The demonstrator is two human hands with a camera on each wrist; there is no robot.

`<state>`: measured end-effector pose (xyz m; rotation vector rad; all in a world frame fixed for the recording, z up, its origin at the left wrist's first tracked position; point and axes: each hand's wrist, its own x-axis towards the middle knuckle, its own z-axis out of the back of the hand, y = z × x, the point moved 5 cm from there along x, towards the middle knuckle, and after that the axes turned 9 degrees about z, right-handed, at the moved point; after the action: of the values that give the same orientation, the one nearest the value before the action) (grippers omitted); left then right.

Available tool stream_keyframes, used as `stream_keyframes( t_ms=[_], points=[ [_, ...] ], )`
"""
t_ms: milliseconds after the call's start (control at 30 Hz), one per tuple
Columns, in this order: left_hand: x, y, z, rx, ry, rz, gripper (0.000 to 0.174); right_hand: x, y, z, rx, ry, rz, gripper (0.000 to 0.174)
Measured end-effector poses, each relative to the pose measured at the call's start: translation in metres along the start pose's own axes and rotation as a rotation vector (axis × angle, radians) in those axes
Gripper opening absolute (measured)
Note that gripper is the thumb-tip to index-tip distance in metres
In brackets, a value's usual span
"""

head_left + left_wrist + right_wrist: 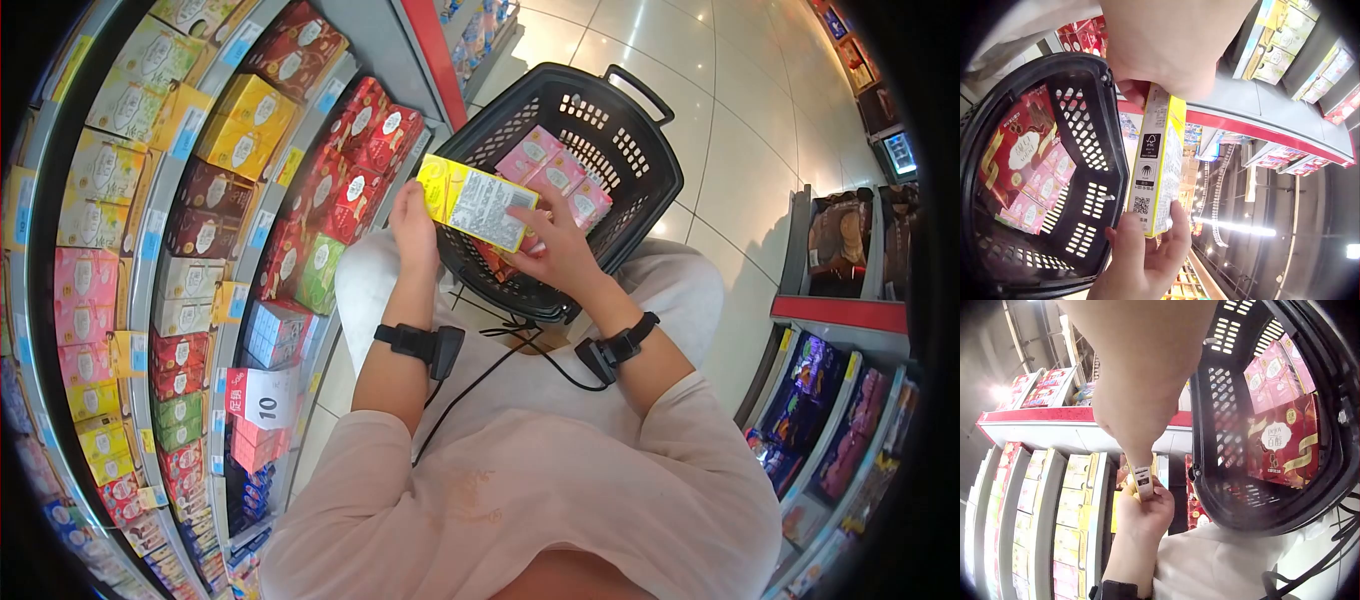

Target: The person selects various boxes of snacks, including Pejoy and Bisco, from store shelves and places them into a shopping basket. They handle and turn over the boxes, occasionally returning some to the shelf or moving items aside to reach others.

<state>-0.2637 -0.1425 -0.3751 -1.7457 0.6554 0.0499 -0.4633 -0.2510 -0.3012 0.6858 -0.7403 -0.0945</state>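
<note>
A flat yellow box [475, 202] with a white printed back is held over the near rim of a black shopping basket [655, 175]. My left hand [412, 225] grips its left end and my right hand [556, 245] grips its right end. In the left wrist view the yellow box [1157, 165] shows edge-on, with a QR code and barcode, pinched between both hands beside the basket [1094, 206]. In the right wrist view only a small end of the box [1142, 477] shows, at the left hand [1142, 509]. Pink boxes [555, 175] and a red box [1282, 444] lie in the basket.
Shelves [200, 240] packed with yellow, red, pink and green boxes stand on the left, with a price tag reading 10 [262, 398]. Another rack of snack packs [835, 420] stands on the right. The basket rests on my lap over a tiled floor [730, 120].
</note>
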Motion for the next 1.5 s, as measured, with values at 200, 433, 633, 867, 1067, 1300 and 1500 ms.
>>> stream_keyframes(
  t_ms=[200,433,633,867,1067,1300,1500],
  points=[
    [-0.014,-0.016,-0.010,-0.042,0.107,-0.008,0.041,-0.005,-0.008,-0.005,0.196,0.015,-0.150,0.063],
    [-0.014,-0.018,-0.011,-0.122,0.257,-0.086,0.051,-0.032,-0.036,-0.036,0.948,0.131,-0.682,0.052],
    [-0.019,-0.025,-0.016,0.070,0.163,-0.170,0.035,-0.038,-0.037,-0.044,1.232,0.232,-1.004,0.057],
    [-0.011,-0.011,-0.013,0.083,0.183,-0.101,0.022,-0.033,-0.028,-0.041,1.406,0.266,-0.992,0.060],
    [-0.010,-0.004,-0.015,0.234,0.211,-0.077,0.018,-0.018,-0.008,-0.032,1.340,0.125,-0.838,0.065],
    [-0.020,0.018,-0.022,0.669,0.318,0.364,0.062,-0.020,-0.019,-0.026,1.624,0.067,-0.694,0.064],
    [-0.016,0.028,-0.017,0.909,0.360,0.350,0.086,-0.020,-0.022,-0.019,1.489,0.037,-0.891,0.062]
  ],
)
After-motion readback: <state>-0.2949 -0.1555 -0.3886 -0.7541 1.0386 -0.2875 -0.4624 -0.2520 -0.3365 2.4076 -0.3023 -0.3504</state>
